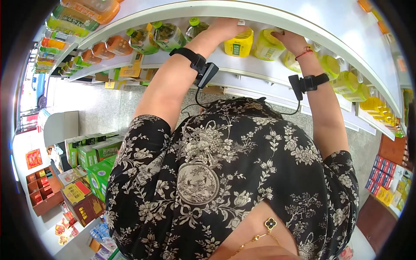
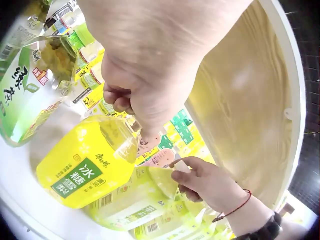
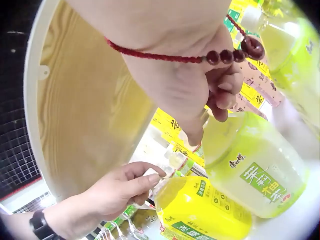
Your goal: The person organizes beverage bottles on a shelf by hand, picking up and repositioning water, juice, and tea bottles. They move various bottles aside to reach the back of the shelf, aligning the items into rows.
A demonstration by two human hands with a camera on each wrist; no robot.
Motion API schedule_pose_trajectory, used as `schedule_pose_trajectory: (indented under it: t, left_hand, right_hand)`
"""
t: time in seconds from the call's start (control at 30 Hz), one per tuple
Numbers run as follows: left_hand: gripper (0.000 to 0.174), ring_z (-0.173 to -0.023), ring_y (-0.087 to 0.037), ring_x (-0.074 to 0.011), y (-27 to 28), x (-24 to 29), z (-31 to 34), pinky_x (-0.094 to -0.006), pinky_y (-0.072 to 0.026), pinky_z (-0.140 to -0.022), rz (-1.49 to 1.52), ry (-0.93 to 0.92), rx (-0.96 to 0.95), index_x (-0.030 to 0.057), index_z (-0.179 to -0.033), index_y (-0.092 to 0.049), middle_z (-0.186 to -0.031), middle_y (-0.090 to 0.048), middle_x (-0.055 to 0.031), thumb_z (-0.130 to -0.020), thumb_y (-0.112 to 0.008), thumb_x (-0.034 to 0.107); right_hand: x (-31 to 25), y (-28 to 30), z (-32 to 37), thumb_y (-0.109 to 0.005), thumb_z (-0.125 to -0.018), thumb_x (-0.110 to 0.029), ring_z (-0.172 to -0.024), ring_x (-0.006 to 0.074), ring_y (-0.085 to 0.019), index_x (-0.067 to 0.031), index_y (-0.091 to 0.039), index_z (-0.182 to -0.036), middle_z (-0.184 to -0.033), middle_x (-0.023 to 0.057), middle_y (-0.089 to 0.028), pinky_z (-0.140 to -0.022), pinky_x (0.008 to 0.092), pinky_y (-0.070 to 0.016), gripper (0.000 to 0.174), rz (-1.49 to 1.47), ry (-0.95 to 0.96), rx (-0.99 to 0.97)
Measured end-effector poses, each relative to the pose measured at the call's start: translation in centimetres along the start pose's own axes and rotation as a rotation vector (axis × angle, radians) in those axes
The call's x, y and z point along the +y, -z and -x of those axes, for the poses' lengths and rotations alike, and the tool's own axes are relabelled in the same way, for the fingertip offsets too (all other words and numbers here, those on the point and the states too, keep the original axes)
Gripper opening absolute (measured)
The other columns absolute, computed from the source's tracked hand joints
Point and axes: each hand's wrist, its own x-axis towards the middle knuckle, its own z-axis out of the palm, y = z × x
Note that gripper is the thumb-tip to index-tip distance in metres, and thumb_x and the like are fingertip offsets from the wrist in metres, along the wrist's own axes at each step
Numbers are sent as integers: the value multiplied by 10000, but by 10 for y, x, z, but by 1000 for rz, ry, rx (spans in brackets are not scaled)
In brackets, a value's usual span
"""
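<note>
My left hand (image 1: pixel 226 29) reaches onto a shelf and pinches the white cap of a bottle of yellow drink (image 1: pixel 238 45). The bottle's label faces the front edge in the left wrist view. Beside it, my right hand (image 1: pixel 293 42) has its thumb and fingers at the white cap (image 2: pixel 183 165) of a pale green drink bottle (image 3: pixel 260 172). Both bottles stand upright, side by side. A red beaded bracelet (image 3: pixel 165 56) circles the right wrist.
Green tea bottles (image 1: pixel 168 35) stand left of the yellow one, and more pale green bottles (image 1: pixel 345 82) run to the right. A white shelf edge (image 1: pixel 260 9) arches above both hands. Lower shelves (image 1: pixel 277 91) lie below. Green boxes (image 1: pixel 99 171) are stacked behind at left.
</note>
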Motion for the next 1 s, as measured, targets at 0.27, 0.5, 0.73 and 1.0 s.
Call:
schedule_pose_trajectory:
  t: [0.27, 0.5, 0.73, 1.0]
  left_hand:
    - [500, -996, -602, -369, -3, 8, 15, -415, -483, -872, 42, 104, 81, 3, -1141, -584, -1079, -628, -226, -822, -628, 385]
    - [472, -981, -592, -396, -22, 5, 27, -447, -478, -875, 118, 106, 241, -15, -1163, -542, -1017, -615, -271, -829, -628, 308]
    - [456, -942, -607, -394, 1, 6, 28, -457, -509, -818, 133, 224, 12, -42, -1117, -544, -1038, -606, -268, -792, -600, 272]
    - [288, -703, -623, -270, 32, -7, 34, -363, -477, -665, 244, 158, 181, 6, -923, -646, -780, -655, -148, -834, -576, 270]
  right_hand:
    - [-1, -2, 1, -642, -810, -332, -1030, 345, -589, -63, -630, -1121, -1101, 184, -634, -887, 412, -464, 411, -61, 99, 32]
    - [-13, 11, 3, -665, -797, -289, -896, 362, -613, -24, -638, -1043, -955, 189, -654, -793, 413, -487, 363, -120, 71, 7]
    - [-12, 10, 6, -671, -816, -294, -809, 336, -614, -1, -609, -1031, -824, 168, -639, -745, 394, -484, 369, -140, 107, 39]
    - [-7, 7, 6, -683, -799, -277, -735, 298, -627, -17, -651, -961, -833, 141, -668, -679, 369, -500, 308, -130, 97, 76]
